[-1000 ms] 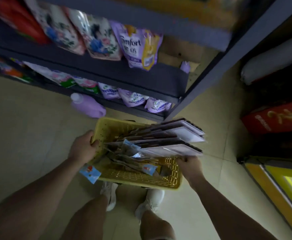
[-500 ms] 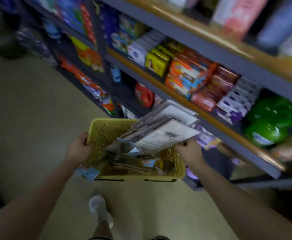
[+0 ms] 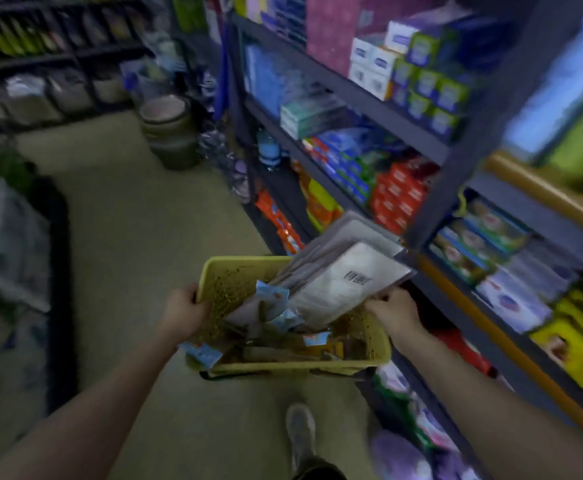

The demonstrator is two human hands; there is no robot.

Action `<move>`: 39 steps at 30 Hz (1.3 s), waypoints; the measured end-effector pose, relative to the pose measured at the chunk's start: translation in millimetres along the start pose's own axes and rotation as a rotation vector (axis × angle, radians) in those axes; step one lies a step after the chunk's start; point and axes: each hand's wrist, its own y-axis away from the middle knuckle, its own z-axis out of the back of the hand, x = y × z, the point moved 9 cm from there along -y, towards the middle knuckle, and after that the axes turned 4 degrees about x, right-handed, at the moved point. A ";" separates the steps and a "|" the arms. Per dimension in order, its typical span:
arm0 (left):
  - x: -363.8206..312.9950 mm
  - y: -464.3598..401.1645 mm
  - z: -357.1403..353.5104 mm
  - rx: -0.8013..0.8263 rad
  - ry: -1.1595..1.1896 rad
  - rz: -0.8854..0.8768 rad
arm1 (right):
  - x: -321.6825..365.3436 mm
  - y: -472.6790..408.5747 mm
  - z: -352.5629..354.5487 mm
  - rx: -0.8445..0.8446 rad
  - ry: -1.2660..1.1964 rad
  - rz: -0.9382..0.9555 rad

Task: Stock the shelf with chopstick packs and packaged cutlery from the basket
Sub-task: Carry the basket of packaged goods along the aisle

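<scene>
1. i take the yellow perforated plastic basket (image 3: 380,348) as my landmark; it is held off the floor in the middle of the aisle, in front of the person's body
2. the left hand (image 3: 182,315) is closed around the basket's left rim, fingers curled over the edge
3. the right hand (image 3: 392,311) is closed on the basket's right rim, just under the overhanging flat packs; i cannot tell whether its fingers also pinch the lowest pack
4. a stack of flat grey-white packs (image 3: 338,275) leans out over the basket's far right corner, the top one showing a barcode; the view is too blurred for me to say whether these are the cutlery or the chopsticks
5. lower in the basket lie long brownish packs with small blue header cards (image 3: 276,299), most likely the chopstick packs, piled loosely across the bottom
6. one blue card (image 3: 201,353) sticks out over the basket's near left corner, below the left wrist
7. right of the basket runs a dark metal shelf unit (image 3: 456,188) crowded with boxed goods: red and blue boxes level with the basket's far side, green and white boxes higher up
8. beyond the basket, far down the aisle, a stack of round pots (image 3: 168,129) stands on the floor
9. below the basket one shoe (image 3: 298,431) is on the pale floor
</scene>
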 end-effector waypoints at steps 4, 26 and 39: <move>12.8 -80.2 45.1 -0.086 0.023 0.110 | 88.8 -95.0 -55.3 0.073 0.057 0.074; 98.1 -572.5 387.9 -0.215 0.169 0.220 | 516.8 -460.7 -435.6 0.236 -0.001 0.135; 92.0 -929.5 518.2 -0.203 0.122 0.211 | 732.6 -727.3 -589.5 0.271 0.077 0.117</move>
